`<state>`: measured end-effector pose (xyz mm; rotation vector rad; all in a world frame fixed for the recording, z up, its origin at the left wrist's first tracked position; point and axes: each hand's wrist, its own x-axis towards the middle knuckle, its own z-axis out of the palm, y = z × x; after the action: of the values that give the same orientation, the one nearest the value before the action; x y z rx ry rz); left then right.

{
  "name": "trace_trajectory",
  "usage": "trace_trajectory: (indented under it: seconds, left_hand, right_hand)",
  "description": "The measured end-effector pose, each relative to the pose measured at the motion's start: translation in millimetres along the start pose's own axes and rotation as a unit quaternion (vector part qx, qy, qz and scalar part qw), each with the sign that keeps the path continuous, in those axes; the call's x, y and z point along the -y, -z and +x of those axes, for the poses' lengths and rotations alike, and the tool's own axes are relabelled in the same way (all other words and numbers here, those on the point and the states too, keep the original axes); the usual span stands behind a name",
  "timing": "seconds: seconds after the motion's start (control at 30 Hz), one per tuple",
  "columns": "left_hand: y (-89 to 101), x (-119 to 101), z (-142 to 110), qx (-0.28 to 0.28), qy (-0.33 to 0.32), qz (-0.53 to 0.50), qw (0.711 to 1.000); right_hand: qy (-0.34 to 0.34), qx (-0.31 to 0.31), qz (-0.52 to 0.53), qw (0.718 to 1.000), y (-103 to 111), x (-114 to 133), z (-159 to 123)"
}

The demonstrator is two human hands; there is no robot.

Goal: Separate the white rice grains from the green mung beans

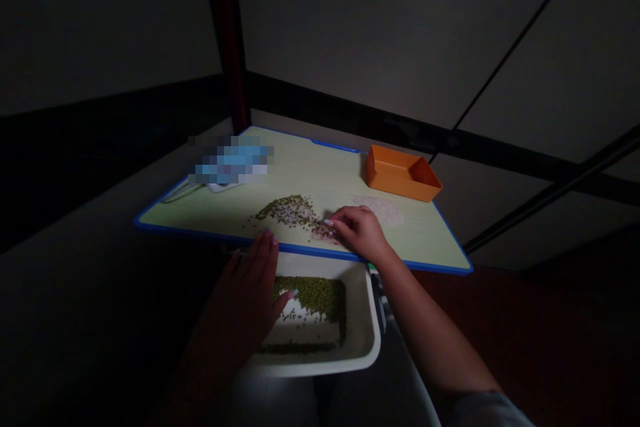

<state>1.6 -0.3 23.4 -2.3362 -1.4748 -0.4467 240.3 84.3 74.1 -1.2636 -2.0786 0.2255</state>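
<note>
On the pale tabletop lies a heap of small green beans [290, 208], like mung beans, mixed with whitish and reddish bits. My right hand [361, 230] rests at the heap's right end, thumb and fingers pinched together; whatever they hold is too small to make out. Just behind it spreads a patch of pale pinkish grains [385, 208]. My left hand [255, 270] holds nothing, with fingers stretched to the table's front edge and the thumb spread away. Below that thumb, a white bin [367, 347] contains many green beans [320, 295].
An orange tray [403, 177] stands at the table's back right. At the left is a blurred-out light-blue object [233, 161] with a white cord [183, 190]. The tabletop [425, 240] has a raised blue rim. A wall and a dark red post [227, 33] rise behind.
</note>
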Motion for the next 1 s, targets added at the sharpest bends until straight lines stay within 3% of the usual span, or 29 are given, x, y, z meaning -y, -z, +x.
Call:
trace_trajectory:
  seconds: [0.13, 0.37, 0.67, 0.8, 1.0]
  left_hand:
    - [-0.7, -0.1, -0.6, 0.016, 0.012, 0.001, 1.0]
    - [-2.2, 1.1, -0.8, 0.013, 0.006, 0.004, 1.0]
    - [-15.2, 4.7, -1.6, -0.04, -0.017, -0.013, 0.999]
    - [-13.5, 3.6, -1.3, -0.019, -0.009, -0.018, 1.0]
    - [-7.9, 2.4, 0.3, 0.001, -0.003, -0.005, 1.0]
  right_hand:
    - [0.007, 0.002, -0.022, 1.0, -4.4, 4.4, 3.0]
    - [0.009, 0.037, 0.104, 0.994, -3.1, 7.8, 3.6]
    - [-0.104, -0.056, 0.04, 0.992, 35.6, -31.8, -13.7]
    - [-0.137, -0.053, 0.055, 0.988, 34.0, -45.1, -21.0]
    - [-0.112, -0.023, 0.061, 0.992, 26.6, -38.9, -19.0]
